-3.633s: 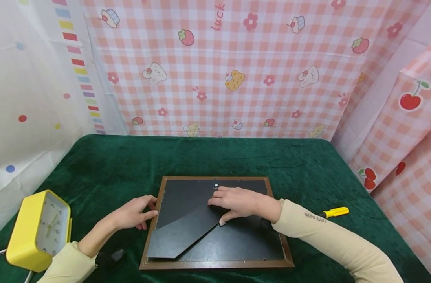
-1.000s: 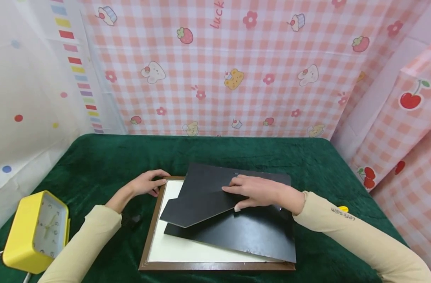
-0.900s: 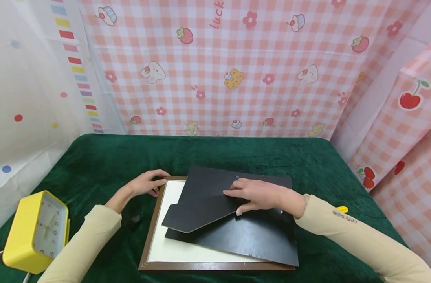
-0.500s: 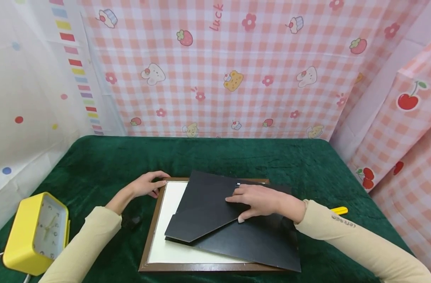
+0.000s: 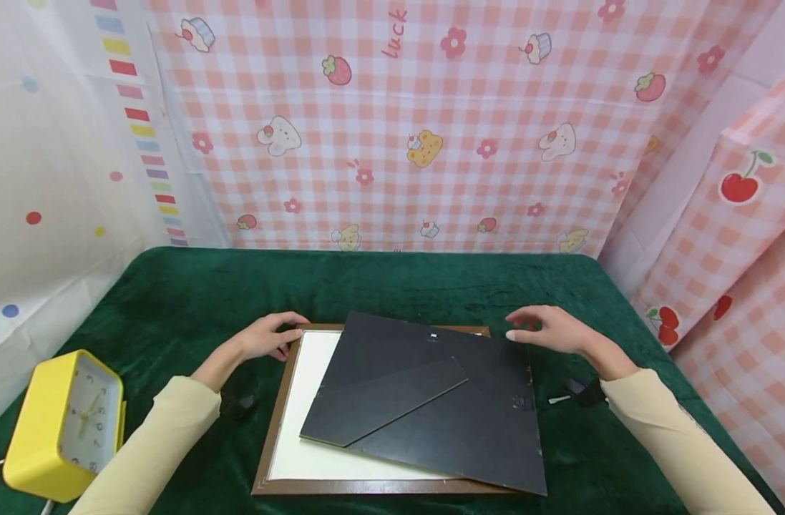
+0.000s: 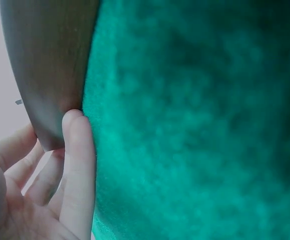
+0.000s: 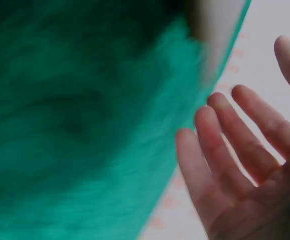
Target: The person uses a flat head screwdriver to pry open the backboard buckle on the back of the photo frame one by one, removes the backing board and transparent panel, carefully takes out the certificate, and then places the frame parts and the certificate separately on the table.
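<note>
A brown picture frame [image 5: 340, 488] lies on the green cloth, its inside showing a pale cream sheet [image 5: 305, 408]. My left hand [image 5: 270, 336] holds the frame's upper left corner; the left wrist view shows thumb and fingers on either side of that brown corner [image 6: 50, 85]. Slanted across the frame is its black backing board [image 5: 482, 429], with a folded stand flap [image 5: 379, 408] on top. The board overhangs the frame at its top edge and on its right side. My right hand [image 5: 547, 329] is raised by the board's upper right corner, holding nothing, fingers spread in the right wrist view.
A yellow alarm clock [image 5: 47, 429] with a cord stands at the left. Beside the right wrist, a short pale metal tip [image 5: 559, 399] shows on the green cloth [image 5: 392, 282]. A pink checked curtain [image 5: 392, 107] hangs behind the table.
The backing board has come out of the frame's recess, turned askew and settled lower right. My right hand has let go of its flap and moved right. My left hand has moved up to the corner.
</note>
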Demonstrator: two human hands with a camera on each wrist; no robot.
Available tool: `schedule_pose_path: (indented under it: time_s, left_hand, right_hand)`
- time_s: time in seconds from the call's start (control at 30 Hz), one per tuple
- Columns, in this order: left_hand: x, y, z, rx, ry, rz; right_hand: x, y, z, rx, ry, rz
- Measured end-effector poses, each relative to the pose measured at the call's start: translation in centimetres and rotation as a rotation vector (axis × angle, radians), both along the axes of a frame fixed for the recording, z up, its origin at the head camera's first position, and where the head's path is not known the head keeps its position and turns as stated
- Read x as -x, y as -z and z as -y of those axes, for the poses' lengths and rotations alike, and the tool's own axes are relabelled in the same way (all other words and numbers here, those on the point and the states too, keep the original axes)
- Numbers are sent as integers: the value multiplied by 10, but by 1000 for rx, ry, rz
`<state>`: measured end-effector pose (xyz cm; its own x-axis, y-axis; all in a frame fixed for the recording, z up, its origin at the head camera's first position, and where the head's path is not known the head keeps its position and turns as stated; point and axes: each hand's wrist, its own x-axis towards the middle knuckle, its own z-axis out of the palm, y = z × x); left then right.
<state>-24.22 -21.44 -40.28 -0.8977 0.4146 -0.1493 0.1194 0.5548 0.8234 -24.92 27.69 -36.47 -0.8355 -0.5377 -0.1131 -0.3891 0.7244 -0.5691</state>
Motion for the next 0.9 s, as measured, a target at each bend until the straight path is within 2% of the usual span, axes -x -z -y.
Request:
schedule_pose_path:
  time_s: [0.1, 0.2, 0.33, 0.5, 0.73, 0.83, 0.9]
  left_hand:
    - [0, 2, 0, 13, 1, -13]
    - [0, 4, -1, 34, -13, -28]
    - [0, 6, -3, 45, -31, -38]
    - [-2, 3, -6, 78, -37, -52]
    - [-4, 0, -11, 176, -69, -106]
    - [-5, 2, -10, 204, -55, -131]
    - [-6, 3, -10, 217, -41, -149]
  right_hand:
    - [0, 14, -17, 92, 43, 199]
    - [-1, 27, -24, 253, 66, 399]
    - [-5, 41, -29, 434, 73, 534]
    - [-9, 48, -36, 599, 55, 593]
    - [-13, 49, -50, 859, -93, 572]
    - [-18, 49, -58, 930, -84, 564]
    - [-21, 49, -65, 961, -41, 549]
